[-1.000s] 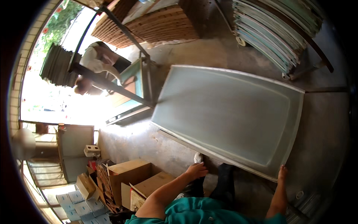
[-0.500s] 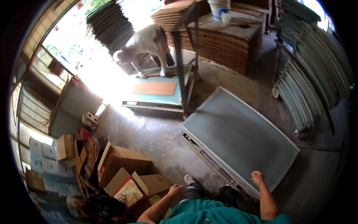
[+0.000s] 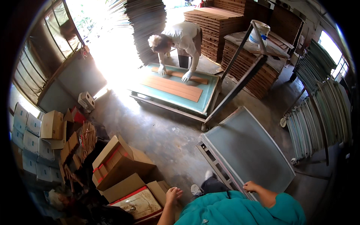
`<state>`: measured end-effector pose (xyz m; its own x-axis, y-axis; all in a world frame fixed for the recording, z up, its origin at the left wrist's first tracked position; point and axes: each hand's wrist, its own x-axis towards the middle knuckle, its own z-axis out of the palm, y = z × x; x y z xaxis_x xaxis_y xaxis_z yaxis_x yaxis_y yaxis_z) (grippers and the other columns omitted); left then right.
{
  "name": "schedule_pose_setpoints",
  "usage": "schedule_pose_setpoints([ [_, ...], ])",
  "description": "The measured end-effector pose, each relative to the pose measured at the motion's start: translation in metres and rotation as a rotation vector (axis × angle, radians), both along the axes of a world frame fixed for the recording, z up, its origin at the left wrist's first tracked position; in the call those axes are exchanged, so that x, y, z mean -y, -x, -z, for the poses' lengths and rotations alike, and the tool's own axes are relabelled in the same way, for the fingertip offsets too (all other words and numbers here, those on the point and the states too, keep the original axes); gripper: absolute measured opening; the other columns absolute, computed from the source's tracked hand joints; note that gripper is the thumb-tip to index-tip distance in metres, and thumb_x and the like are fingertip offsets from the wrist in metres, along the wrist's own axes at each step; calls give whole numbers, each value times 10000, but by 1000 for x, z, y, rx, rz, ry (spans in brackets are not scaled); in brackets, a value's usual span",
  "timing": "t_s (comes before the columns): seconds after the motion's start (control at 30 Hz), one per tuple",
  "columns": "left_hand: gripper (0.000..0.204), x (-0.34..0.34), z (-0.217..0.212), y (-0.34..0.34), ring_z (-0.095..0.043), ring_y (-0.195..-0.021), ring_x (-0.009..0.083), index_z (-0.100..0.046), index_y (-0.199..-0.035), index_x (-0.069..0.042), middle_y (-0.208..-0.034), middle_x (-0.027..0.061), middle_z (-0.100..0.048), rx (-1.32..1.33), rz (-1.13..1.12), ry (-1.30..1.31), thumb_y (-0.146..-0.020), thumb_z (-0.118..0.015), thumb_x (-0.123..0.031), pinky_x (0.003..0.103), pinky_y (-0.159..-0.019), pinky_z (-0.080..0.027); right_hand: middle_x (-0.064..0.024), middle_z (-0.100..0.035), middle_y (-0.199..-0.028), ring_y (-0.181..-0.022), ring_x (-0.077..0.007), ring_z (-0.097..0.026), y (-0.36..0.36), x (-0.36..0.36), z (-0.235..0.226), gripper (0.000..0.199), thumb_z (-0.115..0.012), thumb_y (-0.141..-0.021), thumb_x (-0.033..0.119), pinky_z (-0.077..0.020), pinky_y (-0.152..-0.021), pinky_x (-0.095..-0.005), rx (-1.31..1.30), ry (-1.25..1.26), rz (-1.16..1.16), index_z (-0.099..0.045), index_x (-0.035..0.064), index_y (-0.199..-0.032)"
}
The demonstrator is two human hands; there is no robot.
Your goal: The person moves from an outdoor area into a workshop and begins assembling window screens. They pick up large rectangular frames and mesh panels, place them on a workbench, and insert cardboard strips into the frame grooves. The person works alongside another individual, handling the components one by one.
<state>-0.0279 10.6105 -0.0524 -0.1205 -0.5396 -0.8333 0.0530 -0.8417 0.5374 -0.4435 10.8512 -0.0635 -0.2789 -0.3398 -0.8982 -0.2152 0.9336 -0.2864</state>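
Observation:
My left hand (image 3: 174, 195) hangs in the air beside the open cardboard box (image 3: 163, 192) at the lower left. Its fingers are loosely bent and a little apart, with nothing in them. My right hand (image 3: 250, 186) is curled into a loose fist over the near edge of a grey framed panel (image 3: 252, 152). I see nothing in that fist, and whether it touches the panel is unclear. The panel lies on a low metal stand (image 3: 219, 165) in front of me, to the right.
A gloved co-worker (image 3: 182, 41) bends over wooden slats (image 3: 173, 87) on a framed screen (image 3: 208, 80). A metal post (image 3: 234, 92) rises beside that table. Stacked boards (image 3: 245, 67) carry a white bucket (image 3: 259, 32). Racked frames (image 3: 309, 129) stand right; cartons (image 3: 35, 144) and a second person (image 3: 63, 200) are left.
My view has swung left and moved forward. My left hand's fingers have loosened, and my right hand has come inward over the panel's edge. The co-worker's gloved hands have moved apart on the slats.

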Motion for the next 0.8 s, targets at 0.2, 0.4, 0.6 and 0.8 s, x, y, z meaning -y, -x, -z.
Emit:
schedule_pose_setpoints([
  [0.2,270,86,4,-4,-616,-814,252,-480,-1085,-13,-971,124,-576,43,-13,-8,-863,-530,-160,342,-663,-517,-73,-609,-655,-524,-158,-567,32,114,28,194,-550,-791,203,-449,-429,-309,-113,-67,7,-638,61,-889],
  [0.4,206,190,14,-18,-605,-714,206,-516,-1011,-12,-869,95,-577,273,-58,42,-846,-523,-134,320,-576,-516,-55,-595,-679,-529,-134,-569,45,260,47,179,-549,-803,190,-438,-393,-285,-41,48,155,-620,43,-874],
  [0.6,159,277,25,-26,-568,-579,176,-543,-925,-26,-770,79,-550,405,-50,-112,-787,-465,-36,270,-427,-461,-30,-600,-744,-582,-117,-584,56,385,39,195,-536,-811,193,-452,-431,-274,32,149,201,-604,59,-935],
  [0.8,189,374,44,-19,-570,-647,179,-529,-989,-41,-808,94,-561,463,64,-109,-810,-520,-99,271,-464,-462,-13,-595,-791,-658,-127,-598,66,470,21,205,-522,-821,213,-470,-498,-273,14,147,374,-591,80,-961],
])
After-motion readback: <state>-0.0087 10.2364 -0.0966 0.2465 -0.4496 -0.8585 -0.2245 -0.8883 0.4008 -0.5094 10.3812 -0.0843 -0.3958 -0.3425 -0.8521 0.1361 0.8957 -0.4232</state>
